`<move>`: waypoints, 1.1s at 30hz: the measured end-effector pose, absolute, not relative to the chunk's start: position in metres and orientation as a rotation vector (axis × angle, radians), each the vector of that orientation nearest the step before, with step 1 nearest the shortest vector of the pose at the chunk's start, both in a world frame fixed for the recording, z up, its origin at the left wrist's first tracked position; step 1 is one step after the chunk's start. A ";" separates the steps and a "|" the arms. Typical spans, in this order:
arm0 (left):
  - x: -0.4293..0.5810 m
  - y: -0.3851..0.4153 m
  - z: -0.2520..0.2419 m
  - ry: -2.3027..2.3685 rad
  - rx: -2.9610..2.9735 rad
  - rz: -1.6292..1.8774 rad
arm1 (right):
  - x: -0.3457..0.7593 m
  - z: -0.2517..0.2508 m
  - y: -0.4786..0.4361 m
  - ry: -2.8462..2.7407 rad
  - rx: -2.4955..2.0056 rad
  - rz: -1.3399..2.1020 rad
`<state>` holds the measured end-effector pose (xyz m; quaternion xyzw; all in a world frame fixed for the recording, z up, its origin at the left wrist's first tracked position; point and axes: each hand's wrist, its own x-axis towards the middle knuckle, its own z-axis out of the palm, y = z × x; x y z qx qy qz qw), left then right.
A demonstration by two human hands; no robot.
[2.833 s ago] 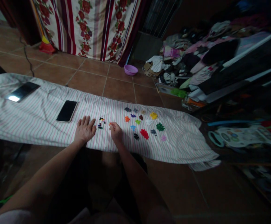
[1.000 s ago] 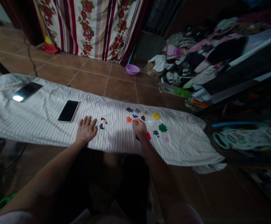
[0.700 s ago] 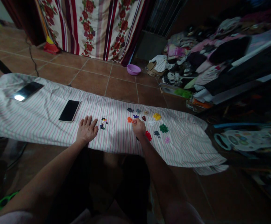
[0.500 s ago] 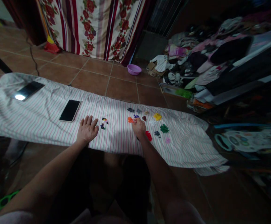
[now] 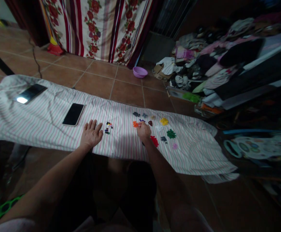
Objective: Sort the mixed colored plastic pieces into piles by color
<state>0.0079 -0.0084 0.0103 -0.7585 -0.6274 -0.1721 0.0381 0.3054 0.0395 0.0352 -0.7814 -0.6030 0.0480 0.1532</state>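
My left hand (image 5: 91, 134) lies flat on the striped cloth (image 5: 123, 141), fingers spread, holding nothing. Just right of it is a small group of mixed-colour pieces (image 5: 108, 128). My right hand (image 5: 144, 130) has its fingers pinched at the edge of the orange pile (image 5: 135, 124); whatever is between the fingertips is too small to make out. Around this hand lie small piles: red (image 5: 154, 141), dark brown (image 5: 150, 123), white (image 5: 159, 128), yellow (image 5: 164, 121), green (image 5: 171, 133), pink (image 5: 175, 146) and several grey or dark ones. A blue pile (image 5: 142, 120) is partly hidden behind the right hand.
A black-screened phone (image 5: 73, 114) rests left of my left hand, and another dark device (image 5: 31, 93) reflects light at the far left. Beyond the cloth, a purple basin (image 5: 140, 72) stands on the tiled floor. Heaped clothes (image 5: 198, 61) fill the back right.
The view has shifted very slightly. My left hand stays flat in place, and my right hand remains pinched beside the orange pile.
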 end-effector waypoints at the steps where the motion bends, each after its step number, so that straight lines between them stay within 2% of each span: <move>1: 0.008 -0.009 0.010 -1.925 -2.330 -0.535 | 0.306 0.035 0.040 -1.729 -2.234 0.141; 33: 0.009 -0.009 0.015 -1.957 -2.343 -0.531 | 0.305 0.034 0.038 -1.783 -2.207 0.147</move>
